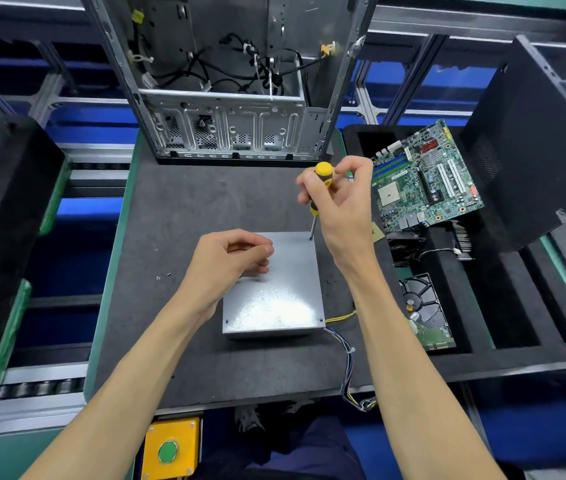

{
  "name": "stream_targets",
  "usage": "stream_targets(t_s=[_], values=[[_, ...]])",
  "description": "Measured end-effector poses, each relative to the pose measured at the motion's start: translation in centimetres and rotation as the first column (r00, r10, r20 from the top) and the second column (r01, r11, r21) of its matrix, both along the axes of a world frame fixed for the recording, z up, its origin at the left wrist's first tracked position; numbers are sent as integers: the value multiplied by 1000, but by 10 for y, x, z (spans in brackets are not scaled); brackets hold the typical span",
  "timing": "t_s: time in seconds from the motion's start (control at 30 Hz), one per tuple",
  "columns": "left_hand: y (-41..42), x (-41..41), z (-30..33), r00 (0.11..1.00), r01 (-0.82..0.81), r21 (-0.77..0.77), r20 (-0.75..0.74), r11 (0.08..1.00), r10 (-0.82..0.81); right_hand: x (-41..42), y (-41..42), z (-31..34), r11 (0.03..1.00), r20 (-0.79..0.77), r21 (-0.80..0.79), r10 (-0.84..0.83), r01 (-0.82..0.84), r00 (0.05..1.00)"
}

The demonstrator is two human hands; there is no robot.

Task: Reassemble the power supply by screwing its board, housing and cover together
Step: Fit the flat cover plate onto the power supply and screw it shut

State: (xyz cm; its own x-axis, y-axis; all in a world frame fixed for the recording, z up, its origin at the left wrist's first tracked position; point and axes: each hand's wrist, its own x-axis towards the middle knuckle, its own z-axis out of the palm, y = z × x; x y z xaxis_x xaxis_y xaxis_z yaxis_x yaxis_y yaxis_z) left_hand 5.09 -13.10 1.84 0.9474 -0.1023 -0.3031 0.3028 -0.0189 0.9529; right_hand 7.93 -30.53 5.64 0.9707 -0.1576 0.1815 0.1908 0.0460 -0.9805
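Note:
The grey metal power supply (274,299) lies flat on the black mat (177,216), cover up, with a bundle of coloured wires (347,362) trailing from its near right corner. My right hand (340,202) grips a yellow and black screwdriver (319,181) held upright, its tip set at the far right corner of the cover. My left hand (226,268) rests on the cover's far left part with its fingers loosely curled; whether it holds anything is hidden. Screw holes show at the cover's two near corners.
An open computer case (233,98) stands upright at the mat's far edge. A black foam tray (503,306) on the right holds a green motherboard (423,178) and a hard drive (427,313). Small loose screws (164,276) lie left of the power supply. A yellow button box (170,448) sits below.

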Motion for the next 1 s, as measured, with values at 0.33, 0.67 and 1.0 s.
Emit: stream_targets(t_s=[0.33,0.67,1.0], values=[[8,-1,-2,999,-33,-14,8,999,33,3,-2,0,999,41,-20,-45,46,998],[27,-13,6,994,-94,-189,40,977,104,8,14,10,477,-210,859,-5,187,978],[39,-30,21,991,-119,-354,17,928,133,-2,42,5,338,-196,927,65,163,978]])
